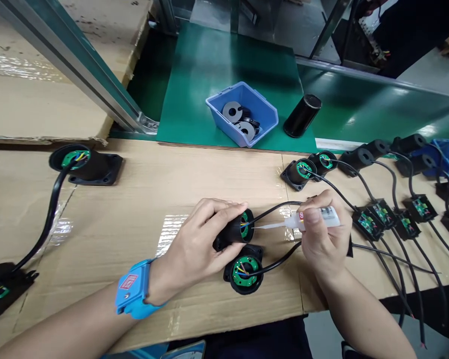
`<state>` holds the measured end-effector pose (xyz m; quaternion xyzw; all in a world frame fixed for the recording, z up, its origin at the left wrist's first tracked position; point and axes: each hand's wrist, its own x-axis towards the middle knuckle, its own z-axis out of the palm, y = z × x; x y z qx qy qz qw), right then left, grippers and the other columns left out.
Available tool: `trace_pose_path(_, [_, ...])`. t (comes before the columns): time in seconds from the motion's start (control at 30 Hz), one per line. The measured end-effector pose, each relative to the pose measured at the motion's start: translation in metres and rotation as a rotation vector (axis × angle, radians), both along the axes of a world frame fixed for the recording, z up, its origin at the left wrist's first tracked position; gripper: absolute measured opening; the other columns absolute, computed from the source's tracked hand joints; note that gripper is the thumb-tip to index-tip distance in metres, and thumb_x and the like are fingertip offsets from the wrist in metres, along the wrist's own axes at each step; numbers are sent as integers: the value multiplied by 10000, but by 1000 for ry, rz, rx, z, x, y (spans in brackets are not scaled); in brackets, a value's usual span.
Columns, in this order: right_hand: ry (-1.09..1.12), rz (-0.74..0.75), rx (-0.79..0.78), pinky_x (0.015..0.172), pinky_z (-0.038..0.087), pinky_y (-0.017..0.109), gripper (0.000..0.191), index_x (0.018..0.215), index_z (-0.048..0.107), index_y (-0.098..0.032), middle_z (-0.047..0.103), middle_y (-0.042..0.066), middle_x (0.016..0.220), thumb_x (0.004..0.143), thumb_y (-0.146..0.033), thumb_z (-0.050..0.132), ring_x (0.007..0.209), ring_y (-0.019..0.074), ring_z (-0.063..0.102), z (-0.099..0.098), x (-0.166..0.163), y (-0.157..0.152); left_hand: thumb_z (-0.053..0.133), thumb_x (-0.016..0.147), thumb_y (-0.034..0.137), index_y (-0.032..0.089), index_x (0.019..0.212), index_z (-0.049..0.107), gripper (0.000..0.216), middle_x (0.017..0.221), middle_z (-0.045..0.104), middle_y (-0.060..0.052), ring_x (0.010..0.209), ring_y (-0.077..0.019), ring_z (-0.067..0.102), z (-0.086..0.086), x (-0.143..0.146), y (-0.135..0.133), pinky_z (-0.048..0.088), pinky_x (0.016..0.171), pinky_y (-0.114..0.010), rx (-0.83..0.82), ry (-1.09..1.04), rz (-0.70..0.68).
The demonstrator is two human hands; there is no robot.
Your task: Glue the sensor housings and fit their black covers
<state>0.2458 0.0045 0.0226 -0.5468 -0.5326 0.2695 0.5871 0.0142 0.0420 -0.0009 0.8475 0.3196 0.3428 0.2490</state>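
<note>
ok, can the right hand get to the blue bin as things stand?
Likely yes: nothing tall stands between right hand and bin, just cardboard and mat. But it grips the glue bottle, nozzle at the housing, so it can't grasp.

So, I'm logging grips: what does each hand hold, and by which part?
The left hand grips the black housing around its barrel; the right hand pinches the glue bottle by its body.

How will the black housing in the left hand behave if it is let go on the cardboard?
The housing, held sideways in the left hand, has a round barrel, so it may roll a little. Its cable curves loosely, so it is probably floppy and would trail. The green board inside looks fragile; the right hand holds a bottle tip at it.
</note>
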Motion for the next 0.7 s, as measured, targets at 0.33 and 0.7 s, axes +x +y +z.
trace_pose_path(0.33, [-84, 39, 1, 503, 407, 243, 263, 804, 584, -225, 624, -45, 680, 947, -408, 707, 556, 98, 523, 4, -2, -1, 730, 891, 184, 207, 1415, 535, 560, 1187, 637, -94, 1108, -232, 642, 2, -2, -1, 576, 952, -362, -59, -3, -1])
trace_pose_path(0.7, [-163, -12, 89, 539, 412, 278, 220, 860, 607, -239, 591, -38, 711, 915, -398, 749, 610, 123, 538, -4, -2, -4, 743, 896, 237, 234, 1425, 539, 566, 1152, 626, -44, 1053, -172, 645, 7, -2, 0, 553, 915, -278, -225, -25, -22])
